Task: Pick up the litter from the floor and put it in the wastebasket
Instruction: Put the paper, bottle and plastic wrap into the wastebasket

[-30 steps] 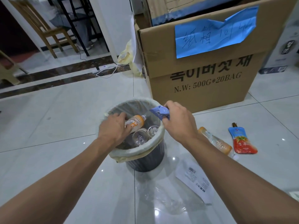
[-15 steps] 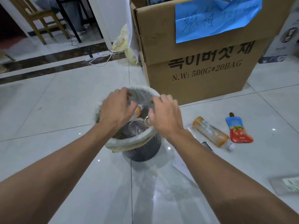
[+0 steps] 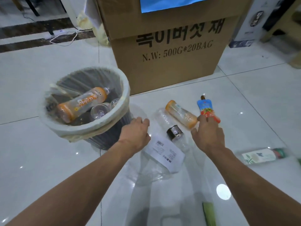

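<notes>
The dark wastebasket [image 3: 104, 137] with a white liner stands on the floor at left; an orange-labelled bottle [image 3: 83, 103] and clear bottles lie inside it. My left hand [image 3: 136, 132] hovers empty beside its right wall, fingers loosely curled. My right hand [image 3: 207, 136] is spread open above the floor, fingertips at the near ends of an orange-capped bottle [image 3: 180, 114] and a red and blue drink pouch [image 3: 207, 108]. A clear bottle with a dark label [image 3: 174, 132] and a clear plastic bag with a white label [image 3: 164, 153] lie between my hands.
A large cardboard box [image 3: 167, 62] stands right behind the litter. A green-labelled bottle [image 3: 260, 155] lies at right, and a green strip [image 3: 209, 214] at the bottom. A white cable [image 3: 65, 36] trails across the floor at back left.
Both hands have left the wastebasket and swung right and down toward the litter on the floor. The orange bottle and blue wrapper they held are released; the bottle lies in the basket.
</notes>
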Action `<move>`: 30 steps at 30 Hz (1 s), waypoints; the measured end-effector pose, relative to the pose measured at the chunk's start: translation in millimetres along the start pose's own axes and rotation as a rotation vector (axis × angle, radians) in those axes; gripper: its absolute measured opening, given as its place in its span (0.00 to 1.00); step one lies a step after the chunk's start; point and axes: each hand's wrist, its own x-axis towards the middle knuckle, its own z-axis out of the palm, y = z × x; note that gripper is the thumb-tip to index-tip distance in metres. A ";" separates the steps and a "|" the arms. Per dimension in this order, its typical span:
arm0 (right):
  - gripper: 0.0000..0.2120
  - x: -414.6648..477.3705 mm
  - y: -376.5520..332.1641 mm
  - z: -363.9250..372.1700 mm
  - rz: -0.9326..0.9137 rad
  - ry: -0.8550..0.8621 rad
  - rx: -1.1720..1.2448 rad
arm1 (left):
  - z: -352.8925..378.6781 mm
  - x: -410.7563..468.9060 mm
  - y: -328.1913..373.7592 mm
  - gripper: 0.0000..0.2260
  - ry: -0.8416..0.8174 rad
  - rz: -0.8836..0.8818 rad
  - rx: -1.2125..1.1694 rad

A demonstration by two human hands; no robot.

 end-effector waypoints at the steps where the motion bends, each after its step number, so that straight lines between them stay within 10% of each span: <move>1: 0.19 0.7 6.6 2.1 0.011 -0.012 -0.019 | 11.8 -0.6 -1.7 0.16 -0.057 -0.043 0.000; 15: 0.26 8.3 37.0 61.3 0.087 -0.349 -0.020 | 121.1 3.2 56.6 0.50 -0.367 0.206 0.295; 30: 0.43 25.7 -12.4 104.4 -0.038 -0.306 0.064 | 107.0 0.4 10.2 0.21 -0.227 0.249 0.311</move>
